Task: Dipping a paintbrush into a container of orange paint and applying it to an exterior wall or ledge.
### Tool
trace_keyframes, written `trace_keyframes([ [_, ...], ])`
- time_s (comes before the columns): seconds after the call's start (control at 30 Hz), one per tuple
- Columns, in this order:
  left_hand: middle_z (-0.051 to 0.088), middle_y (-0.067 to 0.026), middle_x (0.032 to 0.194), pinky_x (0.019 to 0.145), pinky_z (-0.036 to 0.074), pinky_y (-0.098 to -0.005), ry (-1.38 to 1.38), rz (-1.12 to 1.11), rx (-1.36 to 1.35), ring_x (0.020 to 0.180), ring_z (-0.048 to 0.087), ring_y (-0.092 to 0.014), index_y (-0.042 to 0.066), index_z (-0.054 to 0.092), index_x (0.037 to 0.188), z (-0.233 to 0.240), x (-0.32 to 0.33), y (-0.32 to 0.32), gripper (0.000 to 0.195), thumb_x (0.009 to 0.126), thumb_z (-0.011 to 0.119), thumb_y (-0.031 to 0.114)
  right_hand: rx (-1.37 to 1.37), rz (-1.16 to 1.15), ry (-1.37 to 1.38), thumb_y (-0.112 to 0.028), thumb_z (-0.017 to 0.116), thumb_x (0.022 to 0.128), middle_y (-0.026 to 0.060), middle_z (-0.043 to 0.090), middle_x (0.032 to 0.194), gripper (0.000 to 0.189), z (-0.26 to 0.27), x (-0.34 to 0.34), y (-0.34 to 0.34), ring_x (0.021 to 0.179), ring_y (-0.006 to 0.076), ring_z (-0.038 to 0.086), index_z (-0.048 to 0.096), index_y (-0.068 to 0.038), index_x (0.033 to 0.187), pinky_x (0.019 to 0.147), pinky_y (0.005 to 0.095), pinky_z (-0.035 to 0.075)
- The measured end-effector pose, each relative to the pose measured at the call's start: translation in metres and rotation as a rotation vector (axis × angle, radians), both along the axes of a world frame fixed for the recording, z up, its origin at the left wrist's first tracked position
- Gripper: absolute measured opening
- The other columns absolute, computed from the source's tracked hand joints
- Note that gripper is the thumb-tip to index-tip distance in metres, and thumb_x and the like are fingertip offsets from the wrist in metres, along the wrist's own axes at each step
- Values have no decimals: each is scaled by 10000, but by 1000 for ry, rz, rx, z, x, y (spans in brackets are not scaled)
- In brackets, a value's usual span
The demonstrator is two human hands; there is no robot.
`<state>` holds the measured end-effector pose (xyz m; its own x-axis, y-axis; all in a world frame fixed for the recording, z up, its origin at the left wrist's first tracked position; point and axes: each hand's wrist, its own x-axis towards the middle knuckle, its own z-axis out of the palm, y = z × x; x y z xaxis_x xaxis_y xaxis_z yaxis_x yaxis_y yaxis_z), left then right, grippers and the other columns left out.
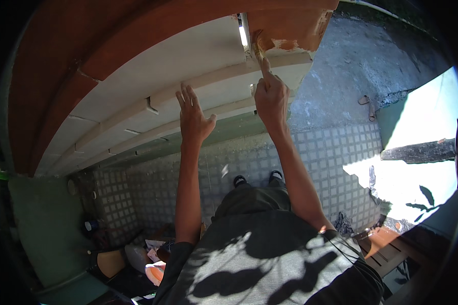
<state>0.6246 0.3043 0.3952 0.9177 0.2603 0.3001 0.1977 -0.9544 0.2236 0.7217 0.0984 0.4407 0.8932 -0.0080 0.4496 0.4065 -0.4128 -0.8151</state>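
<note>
A long curved panel structure, part whitish and part coated reddish brown, spans the upper left. My right hand grips a paintbrush, its bristles against the brown-coated end section beside a narrow gap. Streaky brown edges meet the pale surface just right of the brush. My left hand rests with spread fingers against a pale ledge of the structure and holds nothing. The brown band follows the structure's upper curve.
Patterned tiles lie around my feet, with rough concrete beyond. A pair of sandals lies at the right, near a weathered beam. An orange container, a chair-like object and assorted items stand at the lower left.
</note>
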Motion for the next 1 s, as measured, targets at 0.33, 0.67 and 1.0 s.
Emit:
trace_keyframes([
  [0.33,63,-263,1677,1190,361,-513,37,31,9,1548,85,-461,-60,115,1581,0,-8,9,1135,738,816,234,210,152,-5,-47,624,950,157,504,625,419,25,-27,-11,535,169,499,637,-58,1368,557,354,430],
  [0.67,66,-262,1677,1166,381,-531,26,2,-44,1551,84,-452,-51,116,1584,5,-6,3,1131,739,814,229,122,36,-44,-73,614,977,173,499,607,384,-12,6,-1,510,154,474,642,-59,1360,527,343,417],
  [1.0,57,-257,1681,1157,395,-538,32,23,-36,1551,85,-452,-49,120,1586,4,-7,4,1130,738,811,232,134,45,64,-75,595,978,150,482,575,370,30,-12,-13,502,124,456,656,-49,1342,522,319,425],
])
